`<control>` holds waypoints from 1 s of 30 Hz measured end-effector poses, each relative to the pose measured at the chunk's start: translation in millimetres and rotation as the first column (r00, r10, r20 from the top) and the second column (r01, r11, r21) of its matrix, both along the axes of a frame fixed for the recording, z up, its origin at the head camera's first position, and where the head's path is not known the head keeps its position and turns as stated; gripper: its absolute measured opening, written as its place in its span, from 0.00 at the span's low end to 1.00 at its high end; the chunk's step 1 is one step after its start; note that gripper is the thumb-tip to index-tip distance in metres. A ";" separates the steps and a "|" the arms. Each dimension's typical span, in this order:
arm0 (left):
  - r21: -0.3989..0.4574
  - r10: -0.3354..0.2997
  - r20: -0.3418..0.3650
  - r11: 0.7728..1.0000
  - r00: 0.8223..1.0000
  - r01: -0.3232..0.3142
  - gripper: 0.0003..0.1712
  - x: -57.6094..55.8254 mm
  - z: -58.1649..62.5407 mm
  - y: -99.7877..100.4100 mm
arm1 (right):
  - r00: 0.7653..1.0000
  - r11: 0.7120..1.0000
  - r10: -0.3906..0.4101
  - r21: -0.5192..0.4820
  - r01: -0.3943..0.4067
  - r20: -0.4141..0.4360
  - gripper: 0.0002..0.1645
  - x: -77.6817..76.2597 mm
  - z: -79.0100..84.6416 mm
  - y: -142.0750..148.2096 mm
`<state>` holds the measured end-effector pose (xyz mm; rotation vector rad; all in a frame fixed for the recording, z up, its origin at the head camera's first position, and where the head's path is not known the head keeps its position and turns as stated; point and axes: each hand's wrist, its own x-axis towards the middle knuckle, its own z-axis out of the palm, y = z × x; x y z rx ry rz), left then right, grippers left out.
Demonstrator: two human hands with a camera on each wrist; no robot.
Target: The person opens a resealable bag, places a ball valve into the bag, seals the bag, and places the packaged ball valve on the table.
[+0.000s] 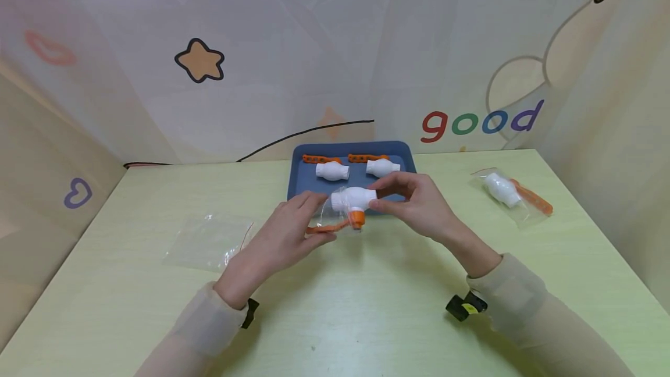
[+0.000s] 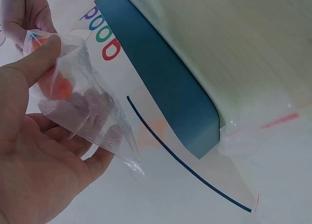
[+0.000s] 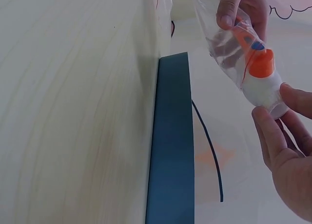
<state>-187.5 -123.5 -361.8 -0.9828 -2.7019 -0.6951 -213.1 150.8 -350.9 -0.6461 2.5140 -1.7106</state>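
A white plastic ball valve [image 1: 357,197] with an orange handle [image 1: 330,228] is held over the tray's front edge, partly inside a clear plastic bag [image 2: 85,107]. Its white body sticks out of the bag's mouth on the right. My right hand [image 1: 421,205] pinches the bare end of the valve between thumb and fingers, as the right wrist view also shows. On the other side, my left hand [image 1: 282,231] holds the bag, with the thumb on one face and fingers on the other. In the left wrist view the bag's plastic is crumpled around the orange part.
Behind the hands, a blue tray [image 1: 296,182] bears two white valves [image 1: 332,171] with orange handles. A flat clear bag [image 1: 209,242] lies at the left on the table. Another bagged valve [image 1: 502,189] lies at the right. A printed cloth [image 1: 293,63] hangs along the back.
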 end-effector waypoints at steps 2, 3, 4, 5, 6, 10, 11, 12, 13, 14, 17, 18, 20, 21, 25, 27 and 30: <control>0.016 -0.003 -0.001 1.000 1.000 0.003 0.39 0.0 -0.6 0.7 | 1.000 1.000 0.004 -0.005 -0.004 -0.003 0.15 -0.1 0.1 -0.6; 0.025 -0.004 0.001 1.000 1.000 0.004 0.40 0.1 -0.8 1.0 | 1.000 1.000 0.005 -0.006 -0.005 -0.003 0.15 -0.3 0.0 -1.0; 0.032 -0.005 0.005 0.999 1.000 0.005 0.40 0.1 -0.9 1.2 | 1.000 1.000 0.006 -0.007 -0.006 -0.006 0.15 0.3 0.5 -1.2; 0.043 -0.007 0.012 0.999 1.000 0.007 0.41 0.1 -1.1 1.6 | 1.000 1.000 0.007 -0.008 -0.007 -0.008 0.15 0.1 0.4 -1.5; 0.054 -0.010 0.022 0.998 1.000 0.008 0.41 0.2 -1.1 1.9 | 1.000 1.000 0.006 -0.009 -0.006 -0.009 0.15 0.0 0.5 -1.8; 0.116 -0.020 0.096 0.993 0.995 0.009 0.42 0.4 -0.6 3.3 | 1.000 1.000 0.006 -0.011 -0.006 -0.015 0.14 1.4 2.1 -2.8; 0.135 -0.025 0.123 0.991 0.992 0.008 0.43 0.5 -0.6 3.7 | 1.000 1.000 0.006 -0.011 -0.006 -0.013 0.14 1.3 2.1 -3.2; 0.152 -0.027 0.147 0.988 0.989 0.004 0.43 0.6 -0.6 4.1 | 1.000 1.000 0.008 -0.013 -0.008 -0.014 0.14 1.8 2.6 -3.5; 0.164 -0.027 0.167 0.986 0.986 -0.001 0.44 0.7 -0.7 4.2 | 1.000 1.000 0.010 -0.014 -0.010 -0.015 0.14 2.1 2.7 -3.6; 0.175 -0.027 0.187 0.985 0.982 -0.006 0.45 0.8 -0.8 4.6 | 1.000 1.000 0.014 -0.017 -0.014 -0.013 0.14 2.0 2.5 -4.0; 0.195 -0.026 0.215 0.981 0.976 -0.017 0.45 0.8 -1.3 5.5 | 1.000 0.999 0.028 -0.027 -0.028 -0.010 0.15 1.8 2.0 -5.1; 0.198 -0.026 0.214 0.980 0.976 -0.018 0.44 0.8 -1.4 5.6 | 0.999 0.999 0.033 -0.030 -0.034 -0.012 0.15 1.8 1.8 -5.1; 0.201 -0.028 0.209 0.980 0.977 -0.015 0.43 0.7 -1.6 5.9 | 0.999 0.999 0.041 -0.033 -0.041 -0.012 0.15 1.7 1.5 -5.6; 0.207 -0.033 0.207 0.978 0.978 -0.011 0.43 0.5 -1.8 5.9 | 0.999 0.999 0.043 -0.032 -0.043 -0.012 0.15 1.8 1.5 -5.6; 0.216 -0.050 0.196 0.976 0.979 0.007 0.44 0.2 -2.0 5.8 | 0.999 0.998 0.047 -0.032 -0.048 -0.017 0.15 2.2 2.4 -6.1; 0.224 -0.062 0.191 0.974 0.980 0.018 0.44 0.3 -1.9 6.0 | 0.999 0.998 0.050 -0.036 -0.051 -0.023 0.15 2.3 2.7 -6.7; 0.236 -0.082 0.184 0.971 0.980 0.037 0.44 1.2 -1.2 6.9 | 0.998 0.997 0.060 -0.045 -0.062 -0.031 0.15 2.8 2.3 -8.7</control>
